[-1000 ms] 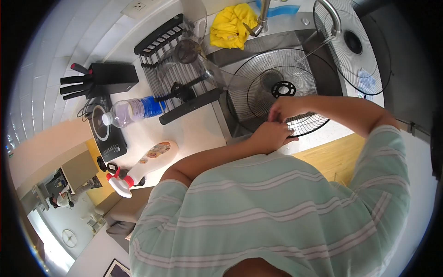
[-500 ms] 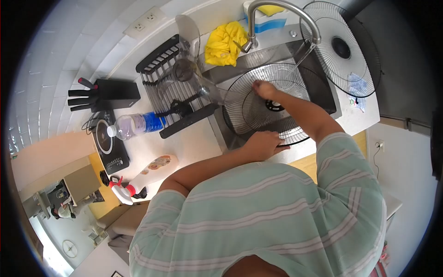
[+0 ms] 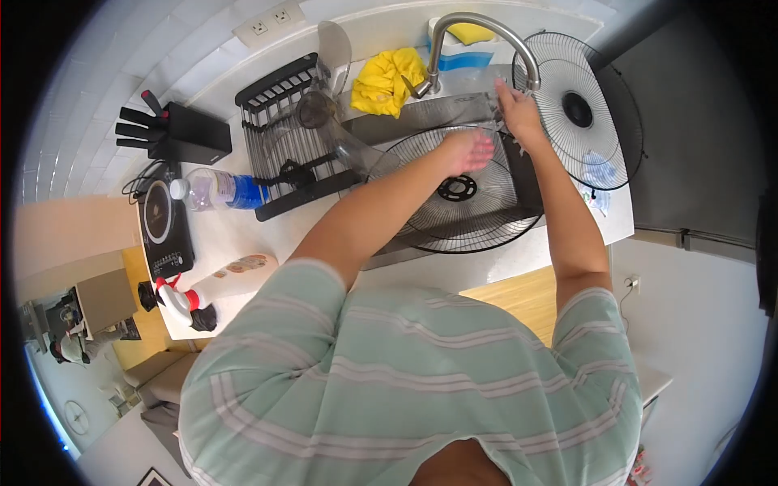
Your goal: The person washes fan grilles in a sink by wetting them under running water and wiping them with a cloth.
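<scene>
A round wire fan grille [image 3: 486, 215] with a black ring at its centre lies tilted in the steel sink [image 3: 389, 125]. My left hand [image 3: 470, 152] is above the grille's far part, palm turned up and fingers stretched out, holding nothing. Close under the mouth of the curved faucet [image 3: 484, 26] is my right hand [image 3: 519, 112], fingers extended and apart. Water runs down around the right hand toward the left one. A second white fan grille [image 3: 559, 77] leans to the right of the sink.
Clear fan blades [image 3: 344, 146] rest on the black dish rack [image 3: 304, 209] left of the sink. A yellow cloth [image 3: 385, 85] lies behind it. Further left are a knife block [image 3: 194, 134], a bottle with a blue label [image 3: 223, 190], a spray bottle [image 3: 231, 279] and an induction cooker [image 3: 166, 227].
Both hands have left the grille in the sink. My right hand has moved up to the faucet's water, and my left hand has moved forward over the grille and turned palm up.
</scene>
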{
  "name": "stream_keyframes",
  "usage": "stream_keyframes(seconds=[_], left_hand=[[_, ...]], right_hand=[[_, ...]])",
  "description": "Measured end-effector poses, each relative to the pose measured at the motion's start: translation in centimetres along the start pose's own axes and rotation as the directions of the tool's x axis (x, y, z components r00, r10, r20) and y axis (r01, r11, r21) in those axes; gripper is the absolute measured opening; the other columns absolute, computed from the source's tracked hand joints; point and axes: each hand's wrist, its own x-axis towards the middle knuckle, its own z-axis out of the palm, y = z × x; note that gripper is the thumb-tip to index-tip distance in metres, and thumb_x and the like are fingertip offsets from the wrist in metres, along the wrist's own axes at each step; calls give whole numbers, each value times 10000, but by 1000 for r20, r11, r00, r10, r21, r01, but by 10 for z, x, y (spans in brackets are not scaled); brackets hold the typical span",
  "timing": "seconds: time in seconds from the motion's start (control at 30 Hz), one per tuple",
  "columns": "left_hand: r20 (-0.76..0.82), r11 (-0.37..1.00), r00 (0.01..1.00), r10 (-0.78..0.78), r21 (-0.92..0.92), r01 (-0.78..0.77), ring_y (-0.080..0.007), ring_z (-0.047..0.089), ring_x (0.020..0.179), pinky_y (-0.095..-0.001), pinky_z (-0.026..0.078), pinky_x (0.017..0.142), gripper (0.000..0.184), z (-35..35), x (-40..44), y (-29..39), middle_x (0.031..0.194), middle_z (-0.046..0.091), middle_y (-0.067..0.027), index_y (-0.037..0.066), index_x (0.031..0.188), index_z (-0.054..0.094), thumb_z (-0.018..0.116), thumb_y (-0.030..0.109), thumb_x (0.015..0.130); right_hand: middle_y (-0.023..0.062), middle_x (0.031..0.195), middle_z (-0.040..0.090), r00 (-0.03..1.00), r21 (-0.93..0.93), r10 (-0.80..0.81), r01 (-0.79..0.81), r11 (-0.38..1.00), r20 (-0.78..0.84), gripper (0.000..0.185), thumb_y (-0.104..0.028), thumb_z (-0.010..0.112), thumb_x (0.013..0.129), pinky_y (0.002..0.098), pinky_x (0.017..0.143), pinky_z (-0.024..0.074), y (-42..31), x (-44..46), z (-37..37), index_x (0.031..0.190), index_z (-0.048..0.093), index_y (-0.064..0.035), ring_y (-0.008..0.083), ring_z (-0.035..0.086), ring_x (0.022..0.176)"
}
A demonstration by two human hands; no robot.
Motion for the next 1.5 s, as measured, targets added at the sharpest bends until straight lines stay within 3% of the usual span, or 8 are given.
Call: stream_keyframes(seconds=[0.33,0.53,0.63,0.77,0.87,1.03,1.17,1.5], left_hand=[[-94,977,979,182,130,-169,-213,581,560,-358,507,553,293,71,94,53,654,577,-77,31,791,596,526,293,903],[185,-77,703,687,980,-182,-271,672,754,-356,533,639,369,87,110,50,854,669,-186,-59,997,633,588,284,871],[-194,549,858,476,827,-118,-320,671,814,-383,535,656,322,101,57,56,914,666,-214,-73,1029,623,594,189,844],[252,-141,907,337,966,-216,-289,649,873,-399,521,694,321,53,131,35,966,659,-175,-53,1065,615,551,183,856],[-230,458,944,235,883,101,-241,591,967,-408,477,799,340,16,143,16,961,637,-101,32,1051,633,466,296,916],[-128,714,977,173,699,-35,-258,548,1047,-497,411,903,376,-1,71,19,1162,545,-99,60,1173,555,523,291,879],[-190,758,961,199,651,-29,-254,538,1003,-487,421,838,339,-1,36,18,1147,531,-123,39,1131,569,501,245,870],[-200,496,975,94,859,129,-306,493,1173,-424,415,912,418,-67,47,-31,1295,498,-199,-28,1208,544,512,251,899]], right_hand=[[188,678,617,996,-155,-87,89,984,14,410,-403,518,906,366,677,468,-8,-60,-61,849,630,-13,306,636,700],[142,729,634,954,-291,-145,65,954,-263,205,-256,608,876,344,616,467,37,-141,-120,866,600,-52,249,617,641],[129,716,633,914,-321,36,-179,930,-405,229,-271,603,885,342,614,464,80,-164,-127,854,595,-44,243,607,631],[100,787,651,860,-135,101,-192,972,-501,282,-299,587,910,302,680,476,114,-178,-118,905,613,-18,174,607,726],[144,956,654,892,-61,-44,19,998,-450,289,-288,574,911,333,791,467,138,-175,-105,968,629,-10,258,614,873],[183,1007,619,826,-28,116,-158,987,-552,514,-392,583,897,345,794,482,153,-166,-98,1175,536,38,246,595,880],[129,947,587,774,892,631,-312,325,41,606,-460,608,862,353,729,502,161,-133,-114,1240,441,-15,242,578,847],[88,979,560,722,377,561,-691,616,405,359,-309,642,833,416,699,561,102,-158,-70,1069,526,-64,225,590,859]])
